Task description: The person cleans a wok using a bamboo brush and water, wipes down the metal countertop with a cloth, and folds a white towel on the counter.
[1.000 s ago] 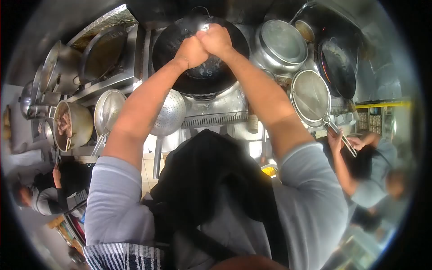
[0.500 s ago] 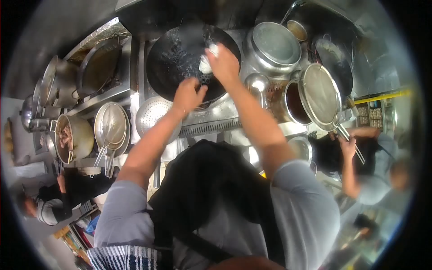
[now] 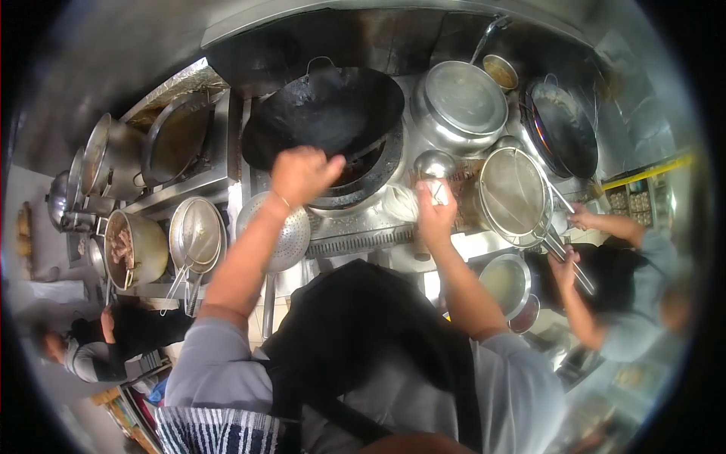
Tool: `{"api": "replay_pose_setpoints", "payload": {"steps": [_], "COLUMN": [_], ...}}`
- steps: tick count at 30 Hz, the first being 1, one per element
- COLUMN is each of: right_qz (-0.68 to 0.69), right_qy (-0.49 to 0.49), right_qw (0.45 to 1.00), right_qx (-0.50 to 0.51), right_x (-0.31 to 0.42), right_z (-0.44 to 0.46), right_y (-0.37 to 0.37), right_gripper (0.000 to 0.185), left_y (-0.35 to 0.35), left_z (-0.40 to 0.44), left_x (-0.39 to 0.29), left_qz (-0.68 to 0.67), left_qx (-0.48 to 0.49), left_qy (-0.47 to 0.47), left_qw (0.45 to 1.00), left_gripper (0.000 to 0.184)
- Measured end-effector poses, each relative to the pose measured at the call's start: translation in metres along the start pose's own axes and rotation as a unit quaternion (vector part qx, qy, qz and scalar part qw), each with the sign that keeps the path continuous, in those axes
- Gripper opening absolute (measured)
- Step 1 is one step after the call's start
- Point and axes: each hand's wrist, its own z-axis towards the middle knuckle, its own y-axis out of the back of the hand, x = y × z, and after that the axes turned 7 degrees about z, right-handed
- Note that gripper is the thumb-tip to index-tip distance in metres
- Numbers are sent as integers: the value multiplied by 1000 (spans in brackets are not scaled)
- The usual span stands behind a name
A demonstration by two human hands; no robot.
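Observation:
My left hand [image 3: 302,178] is closed at the near rim of a large black wok [image 3: 325,113], its thumb pointing right. The wok leans up off its burner ring [image 3: 363,185], so the dark opening beneath shows; the exact spot it is gripped is hidden behind my hand. To the right, my right hand [image 3: 436,219] is closed around a white cloth [image 3: 401,203], part of which bulges out on the left. Just beyond my right fingers lies the round bowl of a steel ladle [image 3: 434,164]; whether I touch it I cannot tell.
Left of the wok are a perforated skimmer [image 3: 287,234], strainers [image 3: 198,231] and a pot with meat [image 3: 134,250]. A lidded pot [image 3: 463,98] and a second wok [image 3: 561,129] stand right. A co-worker's hands [image 3: 571,250] hold a mesh strainer [image 3: 516,189]; another person [image 3: 106,333] is far left.
My right hand has moved out of the wok, right and toward me, with the white cloth. The wok has gone from level to tilted, my left hand now closed at its near rim.

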Motion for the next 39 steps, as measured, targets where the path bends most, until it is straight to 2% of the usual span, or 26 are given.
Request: {"api": "replay_pose_setpoints", "payload": {"steps": [2, 3, 4, 5, 6, 8, 9, 11, 15, 18, 19, 20, 21, 23, 24, 25, 26, 27, 29, 31, 33, 36, 37, 38, 39], "right_qz": [10, 22, -32, -31, -31, -48, -46, -23, -35, -37, -55, -54, -39, -29, -22, -29, -32, -37, -67, -98, -95, -75, -76, -118, -112], "right_qy": [-35, -60, -44, -43, -42, -47, -42, -47, -67, -35, -26, -66, -48, -60, -81, -92, -97, -102, -82, -190, -145, -120, -118, -158, -207], "right_qw": [999, 998, 999, 999, 998, 997, 997, 997, 996, 998, 997, 996, 998, 997, 995, 994, 992, 990, 987, 969, 975, 976, 974, 967, 962], "right_qx": [0, -1, 3, 8, 22, 40, 41, 59, 57, 46, 38, 26, 14, -28, -45, -51, -71, -92, -120, -123, -136, -163, -175, -160, -136], "right_x": [-12, -15, -10, -13, -19, -18, -15, -10, -6, -7, -7, -5, -8, -16, -21, -15, -9, -5, -4, 15, 21, 42, 42, 52, 84], "right_z": [-14, -16, -20, -25, -30, -36, -39, -41, -49, -59, -62, -67, -72, -84, -91, -98, -106, -114, -127, -144, -155, -171, -174, -176, -177], "right_y": [13, 17, 18, 20, 21, 22, 20, 21, 29, 36, 39, 43, 45, 49, 50, 49, 44, 40, 36, 32, 25, 2, -2, -9, -33], "right_gripper": [11, 11, 13, 13, 13, 14, 14, 14, 14, 13, 12, 12, 12, 13, 13, 15, 16, 17, 20, 20, 20, 22, 23, 26, 34], "left_y": [45, 58, 68, 74, 83, 80, 86, 91, 95, 95, 91, 86, 81, 76, 65, 45, 16, -12, -55, -77, -96, -89, -69, -49, -27], "left_z": [58, 87, 116, 145, 169, 203, 224, 237, 234, 213, 197, 180, 163, 112, 83, 48, 15, -16, -64, -89, -104, -114, -115, -114, -118], "left_x": [23, 39, 60, 85, 96, 125, 141, 147, 145, 140, 129, 118, 110, 62, 43, 24, 12, 1, -21, -33, -35, -40, -40, -41, -45], "left_qz": [-71, -70, -81, -82, -163, -195, -191, -233, -234, -240, -227, -213, -182, -164, -168, -208, -190, -93, -63, -69, -83, -121, -173, -224, -232], "left_qx": [76, 107, 119, 161, 201, 165, 240, 251, 247, 254, 219, 183, 203, 182, 183, 139, 98, 99, 127, 131, 112, 166, 91, 16, 16], "left_qy": [120, 133, 132, 131, 198, 195, 211, 239, 244, 237, 215, 191, 175, 133, 98, 98, 41, -14, 14, 17, 4, 30, 20, 11, 5], "left_qw": [987, 983, 981, 975, 946, 947, 928, 909, 908, 906, 924, 941, 946, 960, 964, 963, 976, 991, 990, 989, 990, 978, 980, 974, 973], "left_gripper": [51, 53, 54, 55, 51, 44, 39, 38, 40, 38, 38, 39, 44, 50, 47, 46, 48, 48, 45, 42, 41, 37, 34, 35, 35]}}
